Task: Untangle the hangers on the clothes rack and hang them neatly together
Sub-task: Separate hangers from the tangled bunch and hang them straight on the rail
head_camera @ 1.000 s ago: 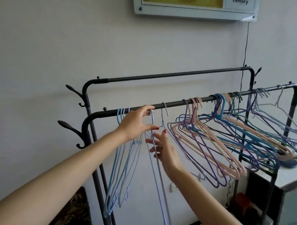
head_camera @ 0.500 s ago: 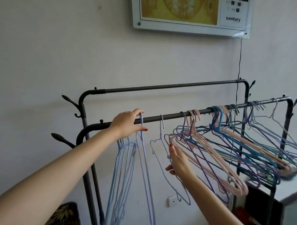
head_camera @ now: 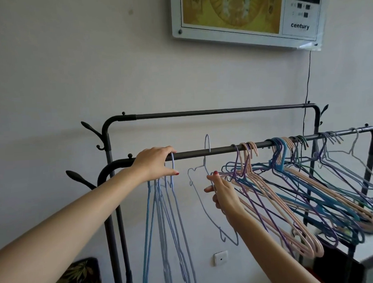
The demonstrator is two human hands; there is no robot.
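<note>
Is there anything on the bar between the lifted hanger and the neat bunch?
Nothing visible. The bar is bare between the lifted hanger, held by the right hand, and the neat bunch at the left hand.

A room in a home, likely a bedroom or laundry corner. A dark metal clothes rack with two rails and coat hooks stands against a plain white wall. Above the rack hangs a framed "century" panel; below it sit a wall socket and a leaf-patterned cushion.
</note>
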